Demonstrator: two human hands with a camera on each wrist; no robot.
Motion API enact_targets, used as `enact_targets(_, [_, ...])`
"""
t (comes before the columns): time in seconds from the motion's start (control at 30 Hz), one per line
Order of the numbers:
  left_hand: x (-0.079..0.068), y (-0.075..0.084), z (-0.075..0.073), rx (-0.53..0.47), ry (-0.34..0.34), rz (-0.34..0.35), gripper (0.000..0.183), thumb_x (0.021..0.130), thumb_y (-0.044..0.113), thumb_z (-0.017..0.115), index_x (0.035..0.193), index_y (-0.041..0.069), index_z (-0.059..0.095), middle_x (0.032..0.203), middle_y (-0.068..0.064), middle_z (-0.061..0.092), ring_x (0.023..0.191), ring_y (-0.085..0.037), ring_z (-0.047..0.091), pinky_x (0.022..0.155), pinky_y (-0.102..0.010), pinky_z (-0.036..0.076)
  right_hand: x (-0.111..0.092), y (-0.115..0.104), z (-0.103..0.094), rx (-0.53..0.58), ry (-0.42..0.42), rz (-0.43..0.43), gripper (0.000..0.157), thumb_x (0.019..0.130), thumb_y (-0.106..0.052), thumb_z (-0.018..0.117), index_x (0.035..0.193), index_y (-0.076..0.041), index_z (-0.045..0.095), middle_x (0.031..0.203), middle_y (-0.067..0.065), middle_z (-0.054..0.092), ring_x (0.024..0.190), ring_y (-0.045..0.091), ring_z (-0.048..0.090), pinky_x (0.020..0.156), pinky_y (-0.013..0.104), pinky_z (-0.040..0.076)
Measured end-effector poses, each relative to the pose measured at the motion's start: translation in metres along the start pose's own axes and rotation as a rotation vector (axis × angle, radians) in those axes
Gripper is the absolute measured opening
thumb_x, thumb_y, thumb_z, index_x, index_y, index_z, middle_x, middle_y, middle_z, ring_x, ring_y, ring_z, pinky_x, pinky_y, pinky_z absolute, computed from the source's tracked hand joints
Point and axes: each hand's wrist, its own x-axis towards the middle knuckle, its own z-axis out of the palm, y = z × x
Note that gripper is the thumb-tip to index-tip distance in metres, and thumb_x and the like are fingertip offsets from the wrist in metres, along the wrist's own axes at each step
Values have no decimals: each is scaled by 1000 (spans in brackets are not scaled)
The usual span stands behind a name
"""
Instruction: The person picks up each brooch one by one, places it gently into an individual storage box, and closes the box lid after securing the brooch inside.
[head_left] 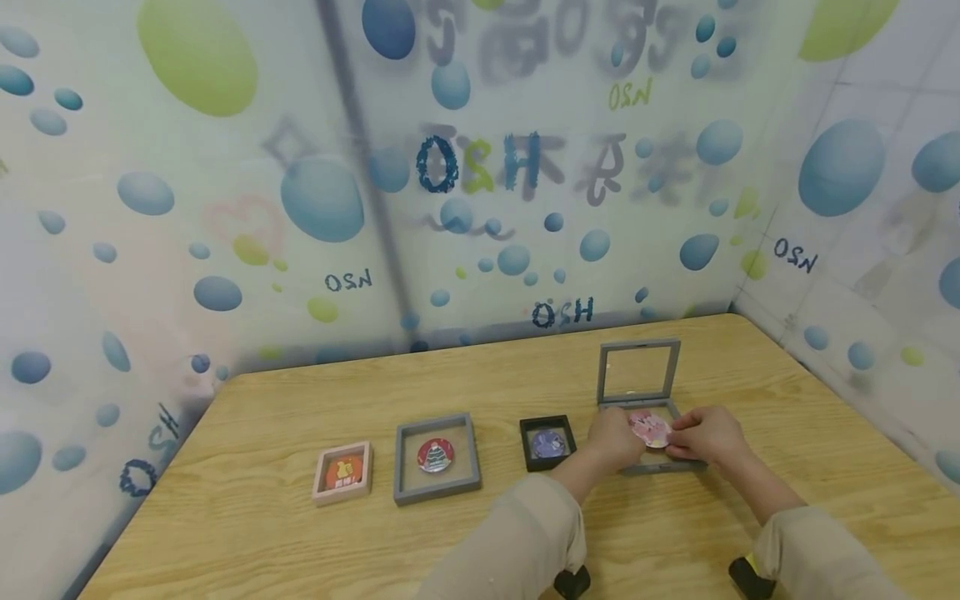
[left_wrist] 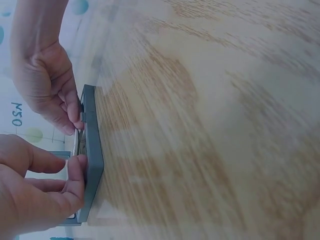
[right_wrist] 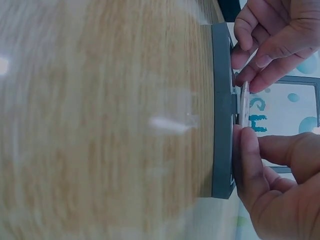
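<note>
A round pink badge (head_left: 649,428) with a printed picture is held between my two hands, low over an open grey display frame (head_left: 663,467). My left hand (head_left: 617,437) pinches the badge's left edge. On the opposite edge, the thumb and fingers of my right hand (head_left: 708,435) grip it. Seen edge-on in the right wrist view, the badge (right_wrist: 244,105) sits just above the frame's base (right_wrist: 221,110). The frame's clear-windowed lid (head_left: 602,371) stands upright at the back. In the left wrist view the hands partly cover the badge and frame.
Left of my hands, a small black frame (head_left: 568,425) holds a purple badge. Farther left lie a larger grey frame (head_left: 400,467) with a red tree badge and a pink frame (head_left: 341,497) with an orange badge. A printed curtain (head_left: 480,233) hangs behind the wooden table (head_left: 300,558).
</note>
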Motion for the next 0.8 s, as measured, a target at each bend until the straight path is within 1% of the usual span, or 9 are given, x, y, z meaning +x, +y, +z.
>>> enact_targets(0.1, [0, 1, -1, -14, -6, 3, 6, 65, 0, 61, 69, 3, 61, 63, -1, 49, 55, -13, 42, 46, -20, 34, -1, 0, -1, 19, -16, -5, 27, 79, 13, 56, 101, 25, 46, 80, 17, 55, 60, 12, 62, 60, 24, 52])
enact_targets(0.23, [-1, 1, -1, -30, -10, -8, 17, 64, -2, 60, 80, 1, 66, 68, -2, 53, 58, -13, 45, 48, -19, 36, -1, 1, -2, 35, -31, -9, 26, 81, 13, 55, 101, 25, 44, 77, 16, 57, 61, 12, 63, 61, 25, 53])
enact_targets(0.3, [-1, 1, -2, -48, -18, -19, 18, 63, -3, 59, 80, 0, 65, 69, -3, 54, 56, -13, 44, 46, -20, 36, -1, 1, -1, 36, -30, -5, 25, 81, 11, 55, 100, 24, 45, 75, 14, 58, 60, 12, 63, 60, 25, 53])
enact_targets(0.37, [0, 1, -2, -101, -31, -37, 15, 65, -5, 57, 78, -1, 64, 67, -4, 55, 51, -12, 42, 43, -20, 34, -1, 1, -2, 28, -27, -4, 24, 82, 10, 56, 99, 23, 46, 74, 13, 58, 59, 13, 63, 60, 25, 52])
enact_targets(0.5, [3, -1, -7, -203, -14, -48, 8, 70, -6, 54, 76, -1, 58, 73, -9, 57, 45, -12, 36, 39, -21, 30, -2, 3, -4, -12, -13, -28, 24, 82, 5, 58, 97, 22, 48, 73, 12, 59, 60, 12, 62, 59, 25, 53])
enact_targets(0.57, [7, -2, -11, -222, 12, -54, 10, 73, -2, 57, 84, -2, 57, 81, -10, 57, 51, -13, 41, 44, -22, 35, -4, 5, -6, -70, 2, -48, 26, 82, 0, 59, 95, 20, 50, 73, 11, 58, 58, 11, 61, 57, 24, 52])
enact_targets(0.63, [11, -2, -16, -239, 32, -74, 25, 74, 1, 60, 99, -4, 54, 87, -12, 57, 60, -15, 47, 51, -23, 41, -7, 7, -10, -148, 17, -62, 29, 82, -6, 62, 93, 18, 51, 71, 10, 57, 55, 10, 58, 53, 24, 51])
enact_targets(0.7, [16, -3, -20, -295, 36, -97, 42, 74, -1, 61, 114, -5, 47, 92, -15, 58, 61, -18, 47, 51, -26, 40, -9, 8, -14, -224, 31, -48, 35, 81, -14, 64, 94, 15, 51, 70, 8, 56, 51, 10, 56, 50, 23, 50])
enact_targets(0.8, [23, -4, -29, -397, 47, -127, 63, 74, -5, 59, 132, 0, 33, 97, -17, 58, 59, -17, 46, 50, -26, 38, -12, 10, -19, -272, 13, -11, 48, 79, -23, 67, 100, 14, 46, 70, 9, 54, 49, 11, 54, 48, 25, 48])
